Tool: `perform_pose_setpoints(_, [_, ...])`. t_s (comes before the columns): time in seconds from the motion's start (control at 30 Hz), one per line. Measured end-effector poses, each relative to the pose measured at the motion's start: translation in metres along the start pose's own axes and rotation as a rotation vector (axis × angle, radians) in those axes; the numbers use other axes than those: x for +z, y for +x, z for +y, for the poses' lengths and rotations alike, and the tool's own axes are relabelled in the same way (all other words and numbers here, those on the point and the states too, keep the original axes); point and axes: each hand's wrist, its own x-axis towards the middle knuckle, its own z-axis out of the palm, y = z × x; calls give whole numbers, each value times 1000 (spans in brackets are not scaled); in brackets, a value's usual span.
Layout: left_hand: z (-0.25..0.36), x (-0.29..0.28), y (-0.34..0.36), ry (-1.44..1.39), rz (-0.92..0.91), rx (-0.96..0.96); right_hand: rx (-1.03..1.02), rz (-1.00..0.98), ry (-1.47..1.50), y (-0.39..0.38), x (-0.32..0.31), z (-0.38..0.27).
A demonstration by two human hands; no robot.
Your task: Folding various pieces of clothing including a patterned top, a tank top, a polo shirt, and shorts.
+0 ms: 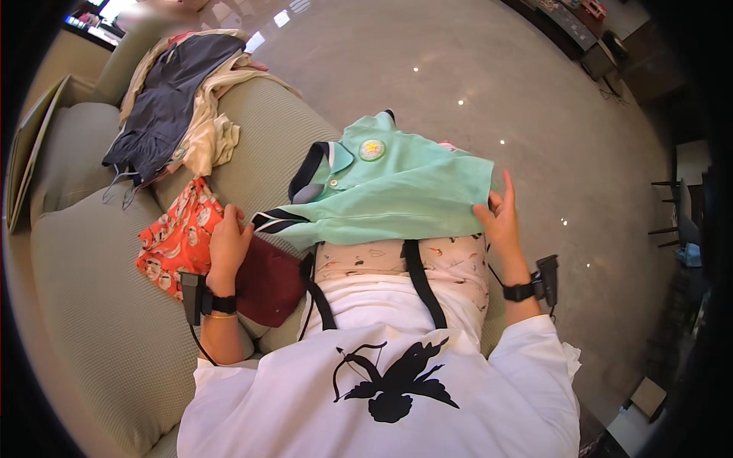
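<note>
Between the two hands, a mint-green polo shirt [397, 206] is lying sideways over the lap. Left hand [229, 248] is pinching its dark-and-white trimmed end; exact fingertip contact is partly hidden. Right hand [502, 219] is gripping the opposite edge, thumb resting on the near face, other fingers mostly going behind, one finger sticking out past the cloth. Dark collar [308, 169] is sitting ahead of and between the hands, round badge [372, 149] just right of it. Orange-red patterned cloth [177, 240] is lying just left of the left hand, dark red cloth [267, 284] just right of and below it. Farther ahead of the left hand, a dark garment [177, 99] is lying over cream cloth [206, 133] on a grey-green sofa [99, 305]. Both wrists are wearing black straps with boxy devices. Nearer the body, below the shirt, patterned shorts [366, 261] are showing between the hands, black straps running over them. Shiny floor [580, 175] is spreading ahead of and beyond the right hand.
</note>
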Motion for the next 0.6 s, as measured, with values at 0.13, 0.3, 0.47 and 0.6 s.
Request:
perform_pose_setpoints(0.13, [21, 25, -13, -219, -126, 152, -175, 136, -543, -19, -6, 32])
perform_pose_setpoints(0.3, [41, 40, 11, -207, 192, 290, 45, 211, -357, -29, -35, 1])
perform_pose_setpoints(0.47, [40, 63, 55, -259, -74, 98, -42, 262, -315, -49, -60, -19])
perform_pose_setpoints(0.6, [44, 87, 61, -136, -305, 154, 146, 209, -519, -72, -61, 0])
